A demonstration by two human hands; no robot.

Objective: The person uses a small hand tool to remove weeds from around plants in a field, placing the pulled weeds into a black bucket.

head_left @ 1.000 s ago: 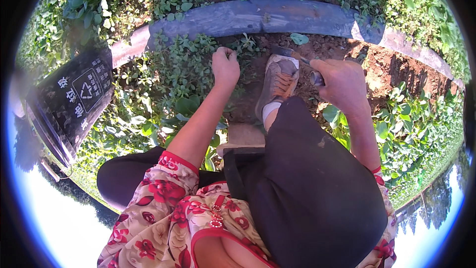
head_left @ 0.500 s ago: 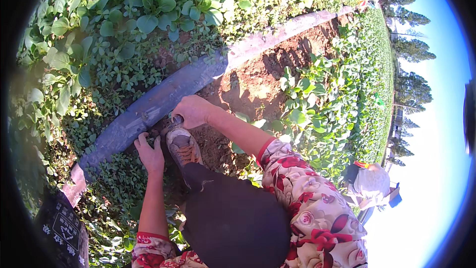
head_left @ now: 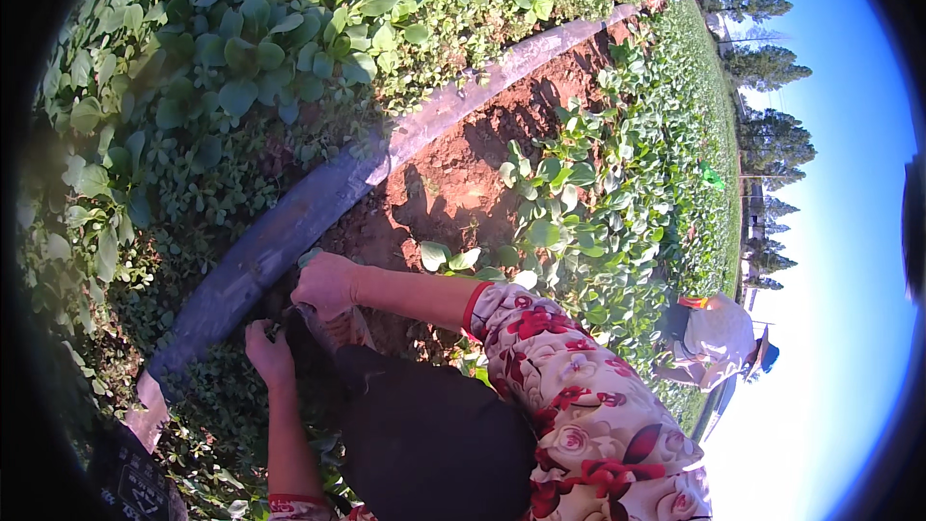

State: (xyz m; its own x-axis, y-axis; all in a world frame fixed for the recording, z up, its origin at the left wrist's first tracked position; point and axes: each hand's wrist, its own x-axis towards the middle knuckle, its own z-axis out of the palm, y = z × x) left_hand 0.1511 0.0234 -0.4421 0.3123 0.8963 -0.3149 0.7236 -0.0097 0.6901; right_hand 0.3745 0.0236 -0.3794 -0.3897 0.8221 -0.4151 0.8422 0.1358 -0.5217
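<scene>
My right hand [head_left: 326, 285] is closed in a fist just above the toe of my shoe [head_left: 344, 330]. A small dull piece shows at its thumb, but I cannot make out what it is. Lower and to the left, my left hand [head_left: 270, 353] has its fingers and thumb curled toward each other over shaded low weeds. Whatever sits between those fingertips is too dark to name. Both hands are close together but apart, beside a strip of dark plastic film [head_left: 253, 249] that runs diagonally across the ground.
Leafy green plants [head_left: 253, 53] grow beyond the film; more crop rows [head_left: 579, 193] stretch to the right. Bare reddish soil [head_left: 449, 188] lies between. My dark-clothed knee [head_left: 434, 439] fills the lower middle. A black printed bag [head_left: 140, 478] is at lower left. Another person [head_left: 719, 342] bends at the right.
My right hand has moved left and down, covering more of the shoe. My left hand has shifted slightly left and down, its fingers drawn closer together. The whole view has shifted a little.
</scene>
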